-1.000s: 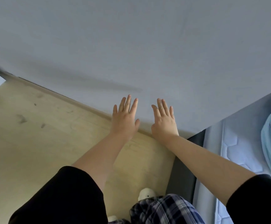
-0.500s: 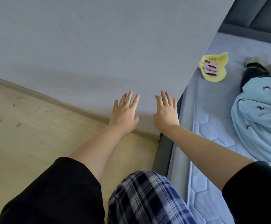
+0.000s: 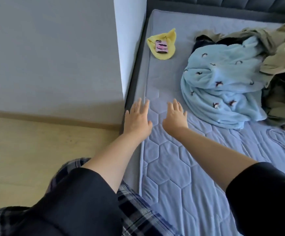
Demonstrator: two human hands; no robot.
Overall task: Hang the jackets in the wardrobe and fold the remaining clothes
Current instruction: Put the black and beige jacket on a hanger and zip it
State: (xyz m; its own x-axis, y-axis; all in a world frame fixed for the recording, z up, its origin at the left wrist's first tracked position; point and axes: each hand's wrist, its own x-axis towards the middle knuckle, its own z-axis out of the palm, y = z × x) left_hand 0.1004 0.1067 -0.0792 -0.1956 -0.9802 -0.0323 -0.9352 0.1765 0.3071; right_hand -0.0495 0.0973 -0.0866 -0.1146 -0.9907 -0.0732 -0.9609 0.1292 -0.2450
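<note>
Reaching forward over the near left edge of the bed point(image 3: 197, 176), both hands are hovering with fingers straight and spread, palms down, holding nothing. The left hand point(image 3: 137, 119) is sitting at centre frame over the mattress border, and the right hand point(image 3: 175, 117) is lying just beside it, slightly further onto the quilted surface.

The clothes are lying to the right of the hands, in the upper right of the frame. Nearest is the light blue fleece garment point(image 3: 223, 86), crumpled in a heap whose long axis is running from upper right down toward lower centre; its lower hem is ending near the right hand but apart from it. Behind and partly under it, the khaki jacket point(image 3: 281, 53) is spilling toward the right edge of the frame, with a dark garment point(image 3: 201, 44) peeking out at the top of the pile.

Judging from this layout, the right hand is sitting nearer the pile, so the coming reach is likely calling for a sweep rightward and away from the body. The jacket is lying further off than the fleece.

A yellow cloth point(image 3: 162, 44) carrying a pink phone point(image 3: 161, 46) is resting well apart, upper centre, near the bed's left edge. No wardrobe is showing.
</note>
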